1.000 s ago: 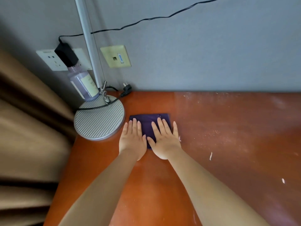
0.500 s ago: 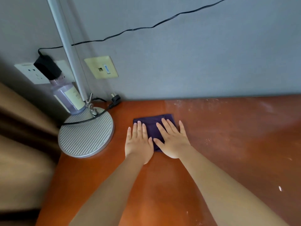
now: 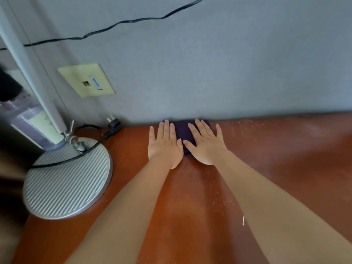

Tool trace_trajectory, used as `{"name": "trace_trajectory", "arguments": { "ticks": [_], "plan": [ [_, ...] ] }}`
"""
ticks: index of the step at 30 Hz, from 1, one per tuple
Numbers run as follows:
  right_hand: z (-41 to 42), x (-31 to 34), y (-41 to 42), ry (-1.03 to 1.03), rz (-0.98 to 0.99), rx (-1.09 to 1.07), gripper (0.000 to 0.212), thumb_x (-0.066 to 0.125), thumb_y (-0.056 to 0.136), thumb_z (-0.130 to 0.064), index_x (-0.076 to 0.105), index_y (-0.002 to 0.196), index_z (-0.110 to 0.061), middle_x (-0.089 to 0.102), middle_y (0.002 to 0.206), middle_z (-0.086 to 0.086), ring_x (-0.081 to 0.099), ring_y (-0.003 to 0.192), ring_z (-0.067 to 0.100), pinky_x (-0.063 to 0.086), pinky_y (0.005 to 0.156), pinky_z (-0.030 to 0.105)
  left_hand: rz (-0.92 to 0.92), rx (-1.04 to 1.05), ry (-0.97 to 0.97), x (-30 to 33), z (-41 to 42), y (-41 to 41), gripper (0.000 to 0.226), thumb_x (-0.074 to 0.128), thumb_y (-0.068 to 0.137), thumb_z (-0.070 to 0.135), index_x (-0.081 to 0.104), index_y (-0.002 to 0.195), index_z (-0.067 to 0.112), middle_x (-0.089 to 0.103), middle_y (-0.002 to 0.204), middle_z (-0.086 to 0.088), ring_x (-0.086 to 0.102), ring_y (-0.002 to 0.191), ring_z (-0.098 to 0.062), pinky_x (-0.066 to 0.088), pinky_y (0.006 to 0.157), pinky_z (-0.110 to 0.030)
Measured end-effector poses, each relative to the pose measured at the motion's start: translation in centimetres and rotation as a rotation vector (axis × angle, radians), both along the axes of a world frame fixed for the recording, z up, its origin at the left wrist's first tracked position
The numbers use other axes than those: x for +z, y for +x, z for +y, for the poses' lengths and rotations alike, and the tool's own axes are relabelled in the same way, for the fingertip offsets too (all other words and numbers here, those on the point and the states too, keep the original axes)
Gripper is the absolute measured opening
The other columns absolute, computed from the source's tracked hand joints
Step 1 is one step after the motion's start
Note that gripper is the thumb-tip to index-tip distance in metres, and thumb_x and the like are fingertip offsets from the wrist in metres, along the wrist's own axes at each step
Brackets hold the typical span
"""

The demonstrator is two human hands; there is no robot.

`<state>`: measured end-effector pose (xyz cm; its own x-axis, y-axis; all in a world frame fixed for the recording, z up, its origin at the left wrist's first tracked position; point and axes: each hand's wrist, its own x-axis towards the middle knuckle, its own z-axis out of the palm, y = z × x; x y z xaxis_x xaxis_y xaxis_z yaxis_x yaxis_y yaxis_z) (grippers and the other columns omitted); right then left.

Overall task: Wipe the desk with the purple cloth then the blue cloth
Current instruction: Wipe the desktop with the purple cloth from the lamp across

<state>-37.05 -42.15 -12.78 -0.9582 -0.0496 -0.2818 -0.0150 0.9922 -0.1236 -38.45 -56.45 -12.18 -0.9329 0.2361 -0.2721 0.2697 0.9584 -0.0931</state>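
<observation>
— What are the fingers doing?

— Both hands lie flat, palms down, fingers stretched out and slightly spread. The left hand [image 3: 165, 147] and the right hand [image 3: 206, 144] sit side by side with thumbs nearly touching, pressing on the purple cloth [image 3: 183, 131]. Nothing is gripped or pinched; the fingers are released and flattened on the fabric.

— And where is the cloth itself?

— Folded small, at the far edge of the desk [image 3: 285, 159], right against the grey wall [image 3: 209, 63]. Most of it is covered by the hands; only a dark strip shows between and ahead of the fingers.

— What about the surface?

— Reddish-brown wood, with pale specks and crumbs scattered to the right of the right forearm and one small white fleck [image 3: 243, 220] near it. On the left stands a round ribbed lamp base [image 3: 66, 180] with its pole [image 3: 28, 63] rising up, a black cord [image 3: 80, 156] crossing the base to a plug [image 3: 114, 123] lying loose by the wall. Behind the base is a clear bottle [image 3: 32, 122] with a pale label. A yellowish wall plate [image 3: 86, 80] sits above, and another black cable [image 3: 114, 25] runs along the wall.

— Anything different from a moment ago?

— Yes. Half a second back the cloth lay out on the desk with bare wood beyond it; now the hands have pushed it away to the wall, arms more extended.
</observation>
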Motion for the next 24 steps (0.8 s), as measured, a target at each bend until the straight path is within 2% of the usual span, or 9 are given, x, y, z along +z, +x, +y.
{"name": "trace_trajectory", "arguments": {
  "ticks": [5, 20, 24],
  "plan": [
    [0.4, 0.1, 2.2, -0.021, -0.019, -0.006, 0.067, 0.014, 0.098, -0.059, -0.008, 0.153, -0.028, -0.017, 0.160, -0.003, -0.017, 0.146, 0.012, -0.015, 0.116, 0.049, -0.046, 0.013, 0.005, 0.3, 0.4, 2.1, 0.059, 0.003, 0.102, 0.039, -0.016, 0.150, 0.011, -0.020, 0.159, -0.006, -0.019, 0.146, -0.021, -0.008, 0.118, -0.049],
    [2.2, 0.6, 18.8, -0.010, -0.130, 0.028, 0.067, 0.010, 0.098, -0.058, -0.015, 0.151, -0.027, -0.026, 0.157, -0.003, -0.023, 0.144, 0.013, -0.017, 0.115, 0.049, -0.112, 0.056, -0.014, 0.6, 2.4, 19.5, 0.058, 0.000, 0.102, 0.039, -0.021, 0.148, 0.010, -0.025, 0.157, -0.006, -0.023, 0.145, -0.020, -0.010, 0.118, -0.049],
    [2.5, 0.9, 20.9, -0.003, -0.159, 0.059, 0.068, 0.011, 0.098, -0.059, -0.016, 0.151, -0.027, -0.027, 0.157, -0.003, -0.024, 0.144, 0.014, -0.017, 0.115, 0.049, -0.137, 0.061, -0.037, 0.9, 2.5, 21.9, 0.059, 0.000, 0.101, 0.040, -0.022, 0.147, 0.010, -0.026, 0.157, -0.006, -0.024, 0.144, -0.021, -0.008, 0.118, -0.051]
  ]
}}
